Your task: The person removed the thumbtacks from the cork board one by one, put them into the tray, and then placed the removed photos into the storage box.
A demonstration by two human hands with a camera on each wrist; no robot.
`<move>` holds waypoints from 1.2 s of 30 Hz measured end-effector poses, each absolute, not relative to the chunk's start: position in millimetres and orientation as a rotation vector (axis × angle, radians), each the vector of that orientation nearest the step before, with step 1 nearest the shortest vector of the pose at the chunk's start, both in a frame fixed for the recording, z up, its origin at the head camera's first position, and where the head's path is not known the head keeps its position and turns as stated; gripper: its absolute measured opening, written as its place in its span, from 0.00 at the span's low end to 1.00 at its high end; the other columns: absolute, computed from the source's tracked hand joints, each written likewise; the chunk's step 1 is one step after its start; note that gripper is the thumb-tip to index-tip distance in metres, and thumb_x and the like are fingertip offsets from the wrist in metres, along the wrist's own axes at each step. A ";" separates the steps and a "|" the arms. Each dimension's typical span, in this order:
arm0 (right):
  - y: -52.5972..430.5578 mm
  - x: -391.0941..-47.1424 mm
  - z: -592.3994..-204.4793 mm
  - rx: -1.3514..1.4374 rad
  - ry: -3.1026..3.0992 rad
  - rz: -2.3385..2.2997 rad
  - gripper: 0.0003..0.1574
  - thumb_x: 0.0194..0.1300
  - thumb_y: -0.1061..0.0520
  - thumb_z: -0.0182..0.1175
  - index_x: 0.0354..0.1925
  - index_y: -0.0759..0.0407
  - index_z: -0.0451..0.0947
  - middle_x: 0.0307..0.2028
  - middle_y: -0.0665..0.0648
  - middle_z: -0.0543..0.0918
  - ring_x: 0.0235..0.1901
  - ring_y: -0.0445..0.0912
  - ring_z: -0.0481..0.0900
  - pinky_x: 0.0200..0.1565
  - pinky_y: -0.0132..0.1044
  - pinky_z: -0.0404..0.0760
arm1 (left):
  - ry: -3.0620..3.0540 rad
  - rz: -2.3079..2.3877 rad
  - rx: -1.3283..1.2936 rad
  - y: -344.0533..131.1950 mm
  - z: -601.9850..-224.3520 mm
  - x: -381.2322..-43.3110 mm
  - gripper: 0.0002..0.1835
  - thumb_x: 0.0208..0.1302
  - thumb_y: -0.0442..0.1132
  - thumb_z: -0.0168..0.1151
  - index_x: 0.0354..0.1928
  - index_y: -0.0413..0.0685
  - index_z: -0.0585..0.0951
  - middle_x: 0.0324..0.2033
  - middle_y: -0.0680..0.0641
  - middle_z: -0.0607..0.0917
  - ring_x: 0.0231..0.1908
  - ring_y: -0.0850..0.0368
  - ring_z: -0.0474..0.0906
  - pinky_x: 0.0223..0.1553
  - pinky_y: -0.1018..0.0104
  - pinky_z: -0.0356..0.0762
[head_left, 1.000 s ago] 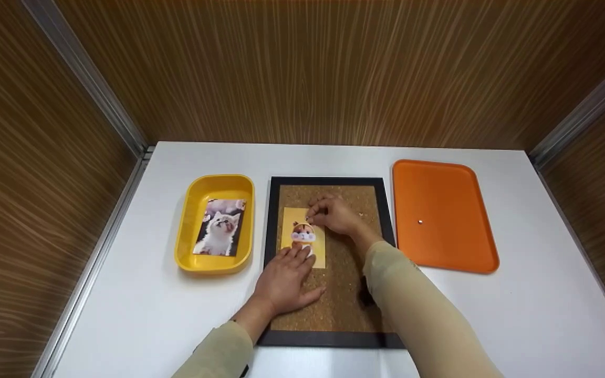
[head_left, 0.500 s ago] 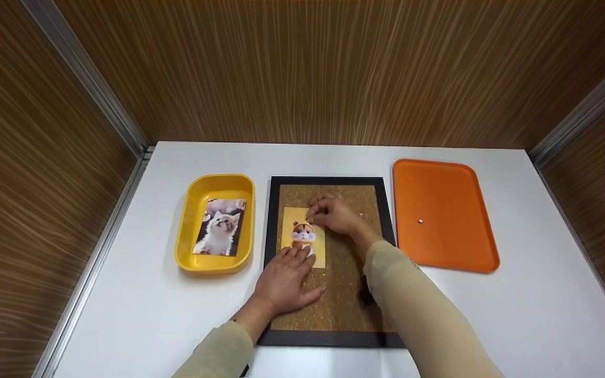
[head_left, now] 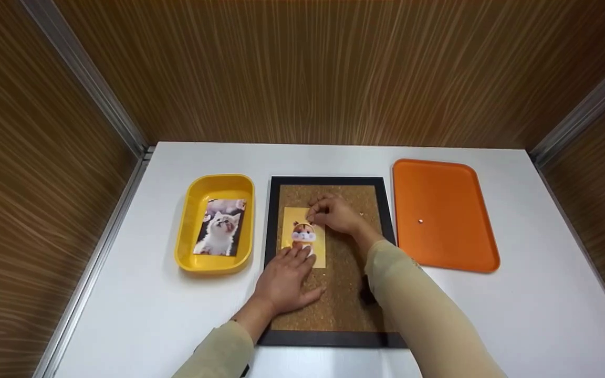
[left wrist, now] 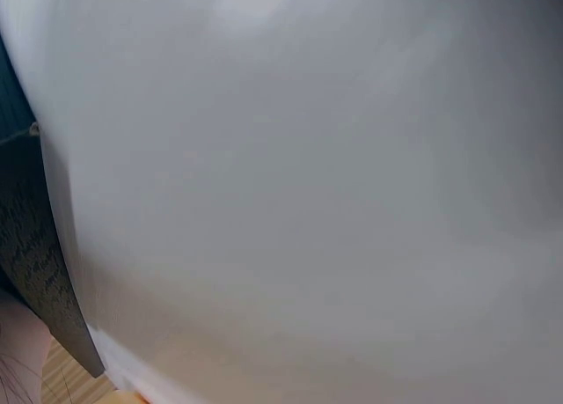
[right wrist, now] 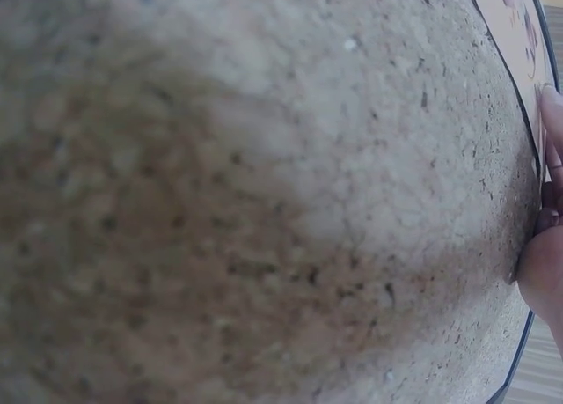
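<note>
In the head view, a yellow card (head_left: 319,247) printed with a cartoon hamster lies on the left part of a black-framed cork board (head_left: 344,294). My left hand (head_left: 288,281) rests flat with spread fingers over the card's lower end. At the card's upper right, the thumb and fingers of my right hand (head_left: 336,214) pinch together on a small thumbtack, which the fingertips now hide. The right wrist view has the right thumb (right wrist: 544,272) low against the cork, next to the card's edge (right wrist: 519,43).
To the left, a yellow bin (head_left: 187,231) contains a kitten photo (head_left: 221,228). An orange tray (head_left: 444,199) on the right carries a small silvery tack (head_left: 420,221). Another tiny pale speck (head_left: 361,213) shows on the cork. Wood-patterned panels (head_left: 302,73) enclose the white table (head_left: 134,299).
Both hands stay nearly in place. A silvery glint at the right fingertips, visible one second ago, is now covered by the fingers.
</note>
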State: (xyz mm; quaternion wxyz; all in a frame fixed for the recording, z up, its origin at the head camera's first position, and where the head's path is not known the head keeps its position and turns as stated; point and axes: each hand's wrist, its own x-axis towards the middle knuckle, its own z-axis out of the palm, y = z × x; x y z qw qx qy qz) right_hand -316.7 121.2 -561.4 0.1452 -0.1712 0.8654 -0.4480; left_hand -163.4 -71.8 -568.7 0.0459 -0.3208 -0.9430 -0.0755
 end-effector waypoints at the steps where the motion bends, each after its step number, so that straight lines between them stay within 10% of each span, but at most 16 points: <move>1: 121.2 -317.2 -561.2 -0.483 2.485 -1.300 0.05 0.64 0.59 0.64 0.31 0.53 0.85 0.51 0.52 0.77 0.55 0.48 0.71 0.64 0.48 0.61 | -2.878 -0.236 -0.977 -71.9 -568.3 -163.3 0.42 0.63 0.73 0.43 0.67 0.50 0.73 0.69 0.46 0.69 0.70 0.48 0.60 0.69 0.52 0.57; 36: 129.7 -317.1 -556.0 -0.250 2.322 -1.665 0.11 0.70 0.55 0.58 0.44 0.60 0.81 0.42 0.57 0.82 0.44 0.48 0.76 0.50 0.41 0.75 | -2.914 -0.251 -0.946 -70.6 -565.9 -163.4 0.42 0.61 0.74 0.43 0.67 0.53 0.73 0.69 0.48 0.68 0.70 0.49 0.59 0.69 0.53 0.57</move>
